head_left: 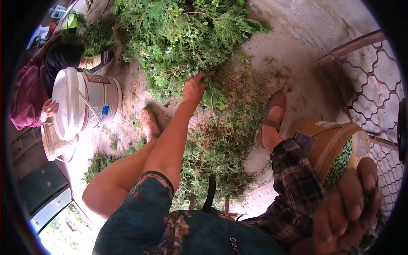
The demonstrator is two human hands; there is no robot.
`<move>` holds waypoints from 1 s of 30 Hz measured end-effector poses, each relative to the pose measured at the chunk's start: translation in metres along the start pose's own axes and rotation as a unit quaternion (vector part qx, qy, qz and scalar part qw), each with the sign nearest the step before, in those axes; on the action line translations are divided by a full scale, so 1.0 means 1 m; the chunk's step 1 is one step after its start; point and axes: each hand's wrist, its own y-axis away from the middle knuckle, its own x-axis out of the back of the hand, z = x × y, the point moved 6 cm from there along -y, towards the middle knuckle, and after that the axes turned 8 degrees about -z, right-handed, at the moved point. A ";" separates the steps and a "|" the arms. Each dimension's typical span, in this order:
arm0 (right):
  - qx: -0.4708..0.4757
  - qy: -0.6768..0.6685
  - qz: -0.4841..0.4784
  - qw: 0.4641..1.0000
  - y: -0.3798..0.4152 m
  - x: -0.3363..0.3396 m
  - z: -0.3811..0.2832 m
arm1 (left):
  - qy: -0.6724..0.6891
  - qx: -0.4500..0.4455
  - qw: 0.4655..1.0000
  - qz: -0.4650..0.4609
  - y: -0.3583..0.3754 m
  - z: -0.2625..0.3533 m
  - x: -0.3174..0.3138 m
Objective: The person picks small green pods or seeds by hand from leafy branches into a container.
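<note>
Left hand (195,90) at branch pile (178,46), fingers bent, pinch unclear; right hand (346,208) near bucket (325,142), fingers curled, can't tell if holding. Tangling could snag pulls.

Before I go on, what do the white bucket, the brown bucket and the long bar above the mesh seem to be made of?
White bucket: plastic, smooth, slightly glossy; moulded rim, printed side.
Brown bucket: probably plastic too, duller and scuffed, with a similar thick rim.
Bar: rough, dull brown; rusted metal or weathered wood, I can't tell which.
</note>
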 end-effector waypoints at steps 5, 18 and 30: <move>0.102 -0.003 0.112 0.988 0.007 -0.007 0.004 | 0.195 0.103 0.975 0.010 0.025 0.029 0.032; 0.063 -0.070 0.185 0.978 -0.022 0.033 0.066 | 0.812 -0.024 0.564 -0.148 0.056 0.238 0.108; 0.101 -0.169 0.131 0.972 -0.033 0.033 0.070 | 0.463 -0.120 0.853 -0.208 0.114 0.355 0.145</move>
